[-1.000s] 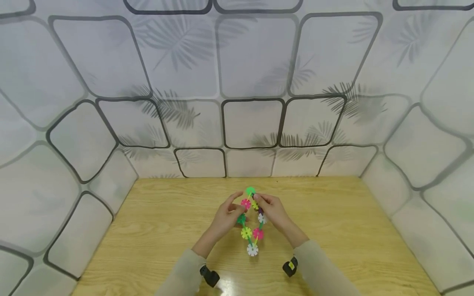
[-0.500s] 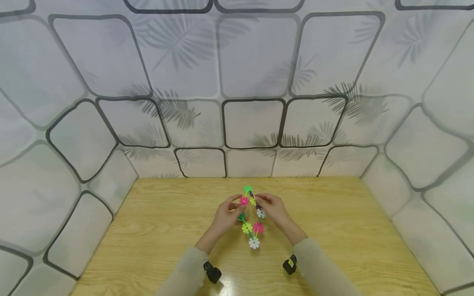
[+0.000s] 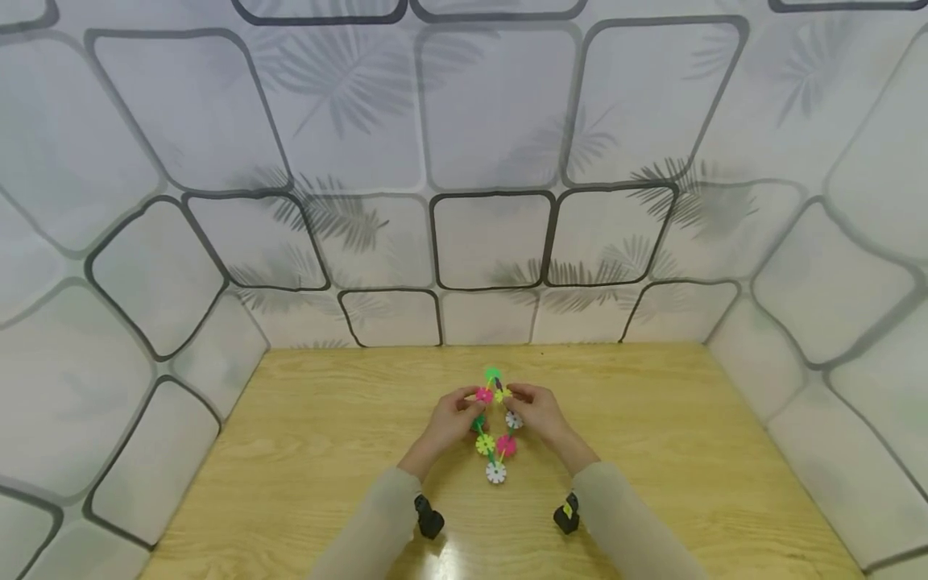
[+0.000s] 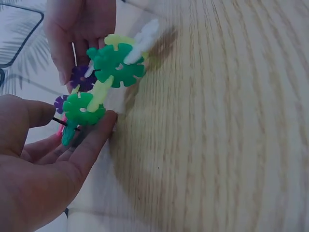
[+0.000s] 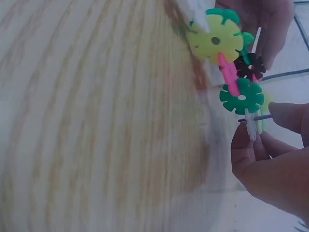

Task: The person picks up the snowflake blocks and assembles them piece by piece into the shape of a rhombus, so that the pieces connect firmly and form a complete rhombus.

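Note:
A ring of linked notched plastic discs, the flower-shaped building kind, is held between both hands, with a white disc (image 3: 496, 472) at its near end and a bright green disc (image 3: 493, 374) at its far end. My left hand (image 3: 451, 417) pinches the ring's left side by a pink disc (image 3: 484, 395); in the left wrist view thumb and fingers close about a green disc (image 4: 83, 109). On the opposite side my right hand (image 3: 540, 417) pinches the ring beside a yellow disc (image 3: 503, 395). The right wrist view shows its fingertips at a white disc (image 5: 251, 126) seen edge-on, below a green one (image 5: 242, 97).
The ring is over a wood-grain table (image 3: 348, 419). Patterned pale cloth walls (image 3: 493, 242) rise behind the table and along both sides. A small black camera (image 3: 429, 519) is strapped at the left wrist, another camera (image 3: 567, 515) at the right.
The left hand has shifted right, nearer the right hand. The ring's near white disc has moved away from the body, and the right fingertips now lie beside the yellow disc.

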{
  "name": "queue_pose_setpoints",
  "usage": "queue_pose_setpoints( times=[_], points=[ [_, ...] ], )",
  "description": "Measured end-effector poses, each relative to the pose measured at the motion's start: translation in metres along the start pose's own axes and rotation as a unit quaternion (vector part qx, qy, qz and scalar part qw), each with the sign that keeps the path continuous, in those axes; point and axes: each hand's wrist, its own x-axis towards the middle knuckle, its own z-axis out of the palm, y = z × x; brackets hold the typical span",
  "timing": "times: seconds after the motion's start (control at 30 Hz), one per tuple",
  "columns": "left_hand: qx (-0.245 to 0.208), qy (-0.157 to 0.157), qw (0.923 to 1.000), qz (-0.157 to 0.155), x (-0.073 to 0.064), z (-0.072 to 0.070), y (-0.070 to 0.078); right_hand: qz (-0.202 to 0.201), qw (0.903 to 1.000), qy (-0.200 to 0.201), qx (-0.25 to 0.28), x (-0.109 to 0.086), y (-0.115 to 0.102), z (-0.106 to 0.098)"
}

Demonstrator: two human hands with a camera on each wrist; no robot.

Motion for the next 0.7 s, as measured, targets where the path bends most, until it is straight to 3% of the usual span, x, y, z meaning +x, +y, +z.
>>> queue_pose_setpoints(
  times=[0.3, 0.7],
  points=[
    [0.094, 0.039, 0.9948, 0.004, 0.006, 0.0, -0.006, -0.019, 0.9996, 0.011, -0.019, 0.009, 0.015, 0.006],
    [0.134, 0.061, 0.9888, 0.024, 0.004, -0.002, -0.012, -0.031, 0.997, 0.005, -0.07, 0.003, 0.014, 0.007]
  ],
)
